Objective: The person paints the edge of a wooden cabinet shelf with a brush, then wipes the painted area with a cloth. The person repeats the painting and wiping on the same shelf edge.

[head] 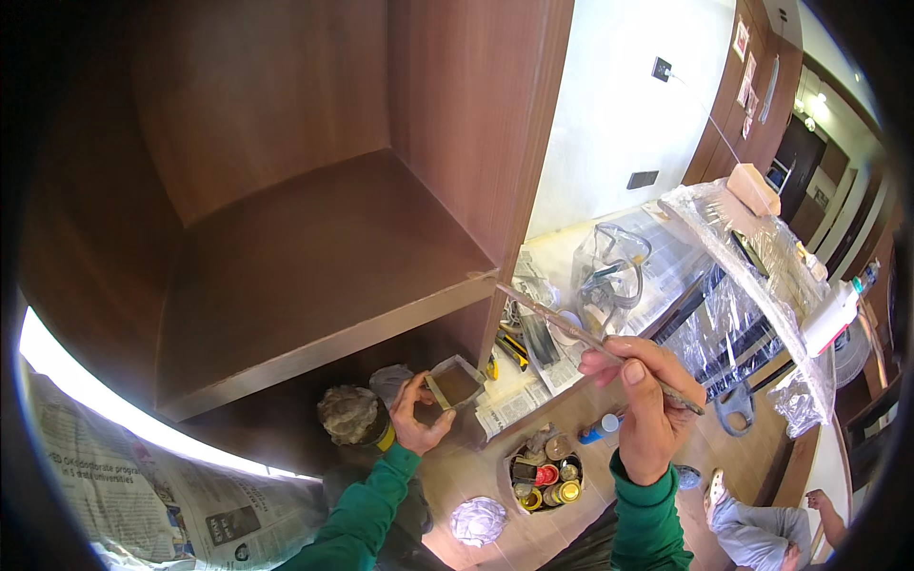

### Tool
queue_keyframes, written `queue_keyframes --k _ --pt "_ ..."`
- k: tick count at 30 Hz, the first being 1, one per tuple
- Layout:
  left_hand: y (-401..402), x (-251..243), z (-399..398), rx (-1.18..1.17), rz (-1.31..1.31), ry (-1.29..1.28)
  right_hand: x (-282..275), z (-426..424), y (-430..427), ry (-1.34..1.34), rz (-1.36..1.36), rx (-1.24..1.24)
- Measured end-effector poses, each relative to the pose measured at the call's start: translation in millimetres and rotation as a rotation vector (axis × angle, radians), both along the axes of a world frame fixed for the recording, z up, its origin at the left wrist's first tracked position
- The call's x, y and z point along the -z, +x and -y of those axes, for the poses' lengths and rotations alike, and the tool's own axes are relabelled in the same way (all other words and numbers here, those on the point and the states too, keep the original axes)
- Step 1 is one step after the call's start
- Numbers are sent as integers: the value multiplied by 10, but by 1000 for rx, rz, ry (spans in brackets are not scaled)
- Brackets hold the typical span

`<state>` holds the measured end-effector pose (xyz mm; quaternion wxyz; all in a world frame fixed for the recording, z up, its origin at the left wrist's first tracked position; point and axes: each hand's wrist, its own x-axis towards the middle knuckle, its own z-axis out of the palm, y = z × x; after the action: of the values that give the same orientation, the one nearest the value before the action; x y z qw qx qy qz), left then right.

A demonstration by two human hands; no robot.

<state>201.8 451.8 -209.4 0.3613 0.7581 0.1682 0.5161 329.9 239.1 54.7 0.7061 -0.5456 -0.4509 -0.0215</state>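
Observation:
My right hand (653,410) grips a thin paintbrush (553,317) by its handle. The brush points up and left, its tip at the right front corner of a brown wood-grain shelf (321,271), where the shelf meets the upright cabinet panel (457,121). Below the shelf's pale front edge (335,335), my left hand (421,425) holds a small square container (437,392) between thumb and fingers. Something brown, apparently liquid, covers its bottom. Beside that hand stands a can with a crumpled cover (350,415).
A box of jars and tins (515,479) and a crumpled white cloth (478,521) rest on the floor. Right of the cabinet are newspaper (518,408), a yellow utility knife (513,350) and a clear plastic bag (607,275). Farther right are a plastic-wrapped table (714,214) and another person's legs (757,528).

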Motion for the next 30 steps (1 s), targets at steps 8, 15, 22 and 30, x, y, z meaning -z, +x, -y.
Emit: queue_keyframes --k 8,15,22,30 --pt "-29 5 -56 -8 22 2 -108 -96 -47 -68 -1 5" --pt "-55 -4 -61 -2 31 -56 -105 -142 -60 -104 -8 22" --pt "-51 -21 -47 0 44 -84 -160 -70 -87 -99 8 51" --pt "-38 -17 -39 -10 36 -71 -183 -126 -82 -137 11 22"
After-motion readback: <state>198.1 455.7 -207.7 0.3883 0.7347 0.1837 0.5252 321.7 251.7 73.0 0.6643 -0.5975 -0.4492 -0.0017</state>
